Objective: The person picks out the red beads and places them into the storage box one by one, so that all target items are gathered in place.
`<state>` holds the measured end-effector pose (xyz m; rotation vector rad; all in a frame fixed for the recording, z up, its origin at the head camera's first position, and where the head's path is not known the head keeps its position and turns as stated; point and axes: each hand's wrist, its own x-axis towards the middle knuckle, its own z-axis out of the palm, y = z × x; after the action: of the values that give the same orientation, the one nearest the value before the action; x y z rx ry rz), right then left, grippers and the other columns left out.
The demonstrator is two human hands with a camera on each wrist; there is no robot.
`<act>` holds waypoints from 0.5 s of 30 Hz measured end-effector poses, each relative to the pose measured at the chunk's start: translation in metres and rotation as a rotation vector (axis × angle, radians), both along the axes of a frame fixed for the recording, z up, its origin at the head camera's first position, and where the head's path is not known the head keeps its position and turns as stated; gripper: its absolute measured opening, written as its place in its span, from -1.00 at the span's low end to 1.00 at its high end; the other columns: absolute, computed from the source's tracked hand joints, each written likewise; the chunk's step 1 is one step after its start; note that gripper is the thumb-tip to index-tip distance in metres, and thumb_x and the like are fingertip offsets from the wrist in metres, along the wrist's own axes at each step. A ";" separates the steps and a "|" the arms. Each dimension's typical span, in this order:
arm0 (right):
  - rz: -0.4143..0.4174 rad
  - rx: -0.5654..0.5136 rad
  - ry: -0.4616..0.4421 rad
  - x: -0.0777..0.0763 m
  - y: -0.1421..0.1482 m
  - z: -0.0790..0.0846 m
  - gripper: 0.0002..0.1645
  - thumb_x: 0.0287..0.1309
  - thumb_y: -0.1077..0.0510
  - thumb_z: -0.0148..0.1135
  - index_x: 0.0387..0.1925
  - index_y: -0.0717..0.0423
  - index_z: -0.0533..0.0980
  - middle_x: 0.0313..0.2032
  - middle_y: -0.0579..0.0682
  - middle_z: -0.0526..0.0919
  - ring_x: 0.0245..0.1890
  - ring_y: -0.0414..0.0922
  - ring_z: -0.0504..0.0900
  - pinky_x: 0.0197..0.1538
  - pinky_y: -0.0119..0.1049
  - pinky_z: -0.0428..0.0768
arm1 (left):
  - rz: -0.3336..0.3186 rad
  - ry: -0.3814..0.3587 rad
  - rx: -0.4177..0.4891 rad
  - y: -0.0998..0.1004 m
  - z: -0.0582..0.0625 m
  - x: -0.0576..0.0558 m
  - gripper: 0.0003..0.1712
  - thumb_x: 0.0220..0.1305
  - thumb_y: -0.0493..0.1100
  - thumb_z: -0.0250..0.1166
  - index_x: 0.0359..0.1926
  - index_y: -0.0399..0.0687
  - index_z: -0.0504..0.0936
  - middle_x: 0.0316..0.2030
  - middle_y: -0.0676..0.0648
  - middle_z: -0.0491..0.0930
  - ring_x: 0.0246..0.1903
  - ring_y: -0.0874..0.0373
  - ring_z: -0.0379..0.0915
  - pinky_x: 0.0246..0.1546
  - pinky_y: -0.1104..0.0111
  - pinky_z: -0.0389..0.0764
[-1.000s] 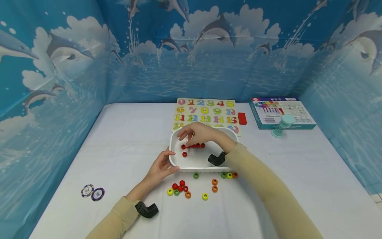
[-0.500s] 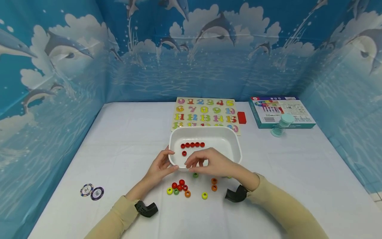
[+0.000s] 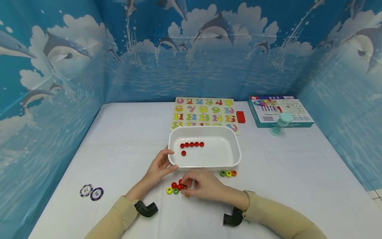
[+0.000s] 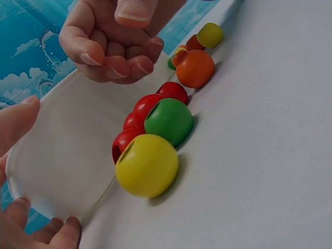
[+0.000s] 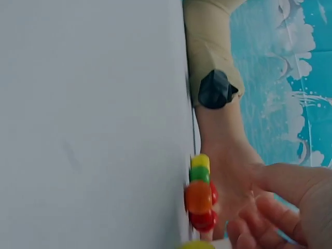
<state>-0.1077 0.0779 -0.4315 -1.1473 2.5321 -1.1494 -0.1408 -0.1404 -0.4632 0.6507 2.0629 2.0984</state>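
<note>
White tray [image 3: 215,151] is set mid-table, long axis run L–R, one long side turned to the person; its L end is gripped by L hand [image 3: 157,169], thumb at near corner, fingers on end rim. Inside tray, row of 5 red beads [image 3: 192,144] is laid approx. parallel w/ that axis, tipped v. slightly up toward R in head view; 6th red bead [image 3: 183,153] is placed nearer the person, by row's L end. In-tray holes are pointed up. R hand [image 3: 206,186] is held right by loose red beads [image 3: 174,185], just in front of tray; fingers are bent, w/ thumb & fingertips kept apart. Beads are near-round, so no clear long axis can be given; on yellow bead [image 4: 147,166] & green bead [image 4: 169,122], both beside the loose reds, holes are likewise faced up. Orange bead [image 4: 195,69] is seen near the same cluster. All are finished smooth & glossy, in plain bright colours, each red in tray marked by a dark hole. Tray is shaped as a shallow rect. w/ rounded corners; numbered board [image 3: 203,109] is partly hidden behind it.
</note>
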 end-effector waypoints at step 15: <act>-0.069 0.072 0.106 0.008 -0.009 -0.028 -0.73 -0.07 -0.09 0.29 -0.29 -0.21 0.45 -0.37 -0.35 0.43 -0.43 -0.39 0.37 -0.44 -0.61 0.39 | -0.002 0.002 0.007 -0.001 -0.005 -0.001 -0.40 0.09 -0.31 0.26 0.11 -0.33 0.19 0.36 -0.07 -0.20 0.31 0.01 -0.20 0.22 0.22 0.13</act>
<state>-0.1000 0.0685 -0.4591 -1.1410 2.6888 -1.0286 -0.1421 -0.1414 -0.4677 0.6550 2.0563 2.1058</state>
